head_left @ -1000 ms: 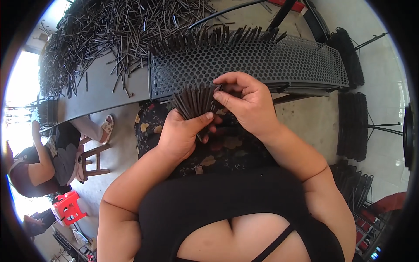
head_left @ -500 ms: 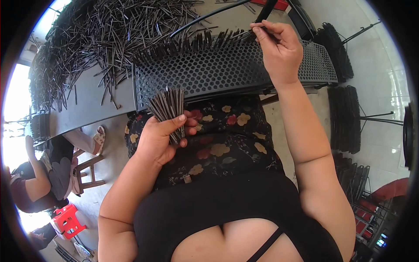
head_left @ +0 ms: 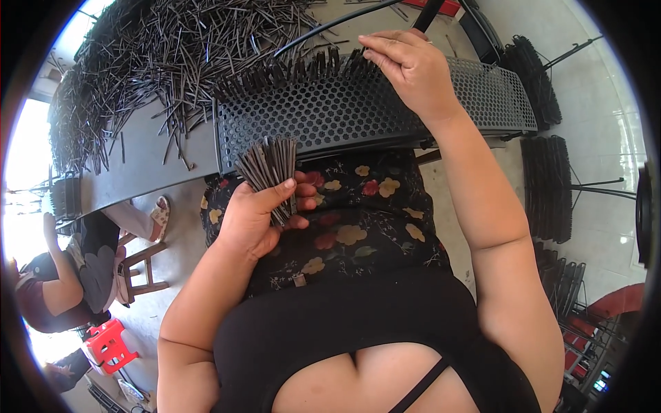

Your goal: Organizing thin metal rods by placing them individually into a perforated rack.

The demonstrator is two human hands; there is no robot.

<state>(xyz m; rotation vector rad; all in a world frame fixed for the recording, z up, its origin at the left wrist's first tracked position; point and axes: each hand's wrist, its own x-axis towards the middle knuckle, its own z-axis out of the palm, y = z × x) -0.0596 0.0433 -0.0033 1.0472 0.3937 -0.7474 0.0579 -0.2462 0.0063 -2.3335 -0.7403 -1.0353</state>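
My left hand [head_left: 256, 213] is wrapped round a bundle of thin dark sticks [head_left: 270, 164], their ends fanned out beyond the thumb, above my flowered lap. A black perforated metal plate [head_left: 303, 118] lies across the near side of the table. Along its far edge runs an uneven row of dark sticks [head_left: 275, 72], many of them upright or leaning. My right hand [head_left: 413, 65] reaches over the plate to the right end of that row. Its thumb and fingers are drawn together at the sticks; what they hold is hidden.
A large heap of loose dark sticks [head_left: 165, 58] covers the table's far left. A black cable or rod [head_left: 337, 26] arches behind the plate. Racks of black bristly pieces [head_left: 544, 186] stand at right. Another person [head_left: 76, 275] sits at left, near a red stool [head_left: 110, 345].
My right hand has moved left along the plate's far edge, bringing its fingertips to the row of sticks. The left hand still holds its bundle in nearly the same place.
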